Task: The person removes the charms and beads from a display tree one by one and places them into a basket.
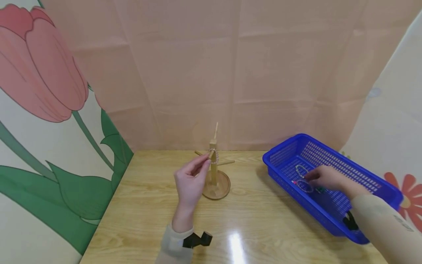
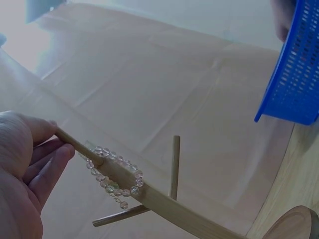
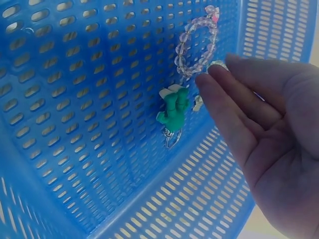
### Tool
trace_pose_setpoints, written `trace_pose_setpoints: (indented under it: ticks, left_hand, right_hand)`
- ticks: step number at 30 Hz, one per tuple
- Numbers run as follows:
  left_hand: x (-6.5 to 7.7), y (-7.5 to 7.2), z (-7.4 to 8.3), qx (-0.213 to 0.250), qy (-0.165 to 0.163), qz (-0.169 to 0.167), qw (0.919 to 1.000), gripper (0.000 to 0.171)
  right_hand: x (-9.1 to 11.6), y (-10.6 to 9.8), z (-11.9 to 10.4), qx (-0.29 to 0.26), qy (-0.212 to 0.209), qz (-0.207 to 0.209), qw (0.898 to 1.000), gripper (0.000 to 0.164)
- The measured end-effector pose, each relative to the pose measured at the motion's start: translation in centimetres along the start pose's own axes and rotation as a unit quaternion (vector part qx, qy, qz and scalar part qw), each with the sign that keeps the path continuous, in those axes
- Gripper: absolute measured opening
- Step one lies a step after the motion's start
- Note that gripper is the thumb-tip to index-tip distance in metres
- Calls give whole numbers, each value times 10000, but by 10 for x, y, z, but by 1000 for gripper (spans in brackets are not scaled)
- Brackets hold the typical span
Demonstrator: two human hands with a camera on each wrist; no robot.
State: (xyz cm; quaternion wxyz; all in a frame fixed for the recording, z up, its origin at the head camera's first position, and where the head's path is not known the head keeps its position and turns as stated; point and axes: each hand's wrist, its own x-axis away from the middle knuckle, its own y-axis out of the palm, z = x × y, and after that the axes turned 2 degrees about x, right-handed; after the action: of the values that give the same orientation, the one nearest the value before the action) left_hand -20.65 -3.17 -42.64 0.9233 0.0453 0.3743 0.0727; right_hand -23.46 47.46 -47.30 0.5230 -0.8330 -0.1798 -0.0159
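My left hand (image 1: 190,179) pinches the end of a peg (image 2: 75,143) on a wooden stand (image 1: 214,178) with a round base. A bracelet of clear pinkish beads (image 2: 138,188) hangs over that peg, against the post. Inside a blue basket (image 1: 313,211), my right hand (image 1: 324,178) reaches down with fingers extended and thumb apart. Close to its fingertips lie a clear beaded bracelet with a pink charm (image 3: 182,50) and a paler bracelet (image 1: 298,167), mostly hidden in the right wrist view. A green figure keychain (image 3: 173,113) lies below them; I cannot tell whether the fingertips touch anything.
Other pegs (image 1: 226,162) stick out from the post. The basket stands at the right of the wooden table (image 1: 141,220), and a pink cloth (image 1: 184,73) hangs behind. A printed tulip panel (image 1: 56,146) borders the left side.
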Motion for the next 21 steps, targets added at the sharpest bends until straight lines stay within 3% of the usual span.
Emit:
trace_pose_setpoints:
  ticks: [10,21]
  left_hand:
    - [1,4,0,19,105,-52,9999,18]
    - [3,8,-2,147,173,-223,9995,15]
  right_hand:
    - [3,-9,-6,138,12,53,9999,30]
    - [14,-28,-18,-237,27,616,9978,45]
